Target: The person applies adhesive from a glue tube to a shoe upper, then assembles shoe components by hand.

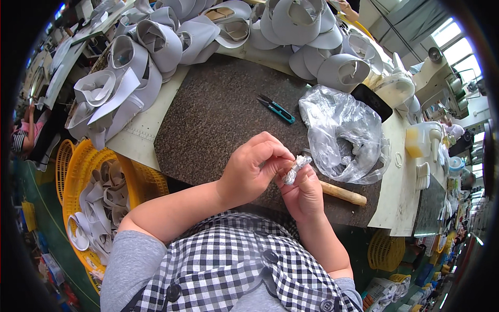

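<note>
A small crumpled piece of silvery wrapping, like foil (296, 170), is pinched between my two hands over the near edge of a dark speckled slab (218, 114). My left hand (254, 165) grips its upper left side with thumb and fingertips. From below and the right, my right hand (303, 195) closes on it too. What lies inside the wrapping, if anything, is hidden. Just right of my right hand, a wooden handle (343, 193) rests on the slab; its other end is covered by my hand. Teal thread snips (277, 108) lie farther off.
A clear plastic bag (338, 130) with silvery bits inside lies right of the snips, beside a black phone (372, 102). White curved pieces (291, 23) are stacked along the far and left sides. A yellow basket (75, 195) of similar pieces stands left. A brush (422, 176) sits right.
</note>
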`<state>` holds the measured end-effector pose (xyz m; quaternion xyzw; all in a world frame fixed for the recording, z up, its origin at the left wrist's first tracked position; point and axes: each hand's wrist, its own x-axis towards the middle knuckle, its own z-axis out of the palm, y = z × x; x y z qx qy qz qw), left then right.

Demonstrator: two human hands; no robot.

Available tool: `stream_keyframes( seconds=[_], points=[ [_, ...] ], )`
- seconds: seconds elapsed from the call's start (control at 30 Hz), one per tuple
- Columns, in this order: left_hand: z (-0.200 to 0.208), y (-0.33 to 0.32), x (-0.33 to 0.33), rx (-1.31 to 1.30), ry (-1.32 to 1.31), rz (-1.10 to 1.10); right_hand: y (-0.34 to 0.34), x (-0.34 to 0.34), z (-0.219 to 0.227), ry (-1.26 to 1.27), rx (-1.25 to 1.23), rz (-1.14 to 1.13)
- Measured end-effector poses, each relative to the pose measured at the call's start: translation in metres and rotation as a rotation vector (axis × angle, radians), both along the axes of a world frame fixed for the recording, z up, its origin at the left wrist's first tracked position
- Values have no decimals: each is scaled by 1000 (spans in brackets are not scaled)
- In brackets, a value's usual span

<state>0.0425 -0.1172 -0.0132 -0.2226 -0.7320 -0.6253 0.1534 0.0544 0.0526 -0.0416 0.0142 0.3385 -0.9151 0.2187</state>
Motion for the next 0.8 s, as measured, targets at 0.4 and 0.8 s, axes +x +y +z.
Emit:
stream_keyframes(
  seconds=[0.4, 0.8],
  points=[
    [20, -22, -27, -287, 51, -403, 5, 1, 2, 24, 76, 148],
    [-6, -11, -5, 91, -161, -283, 12, 6, 5, -25, 45, 78]
  ],
)
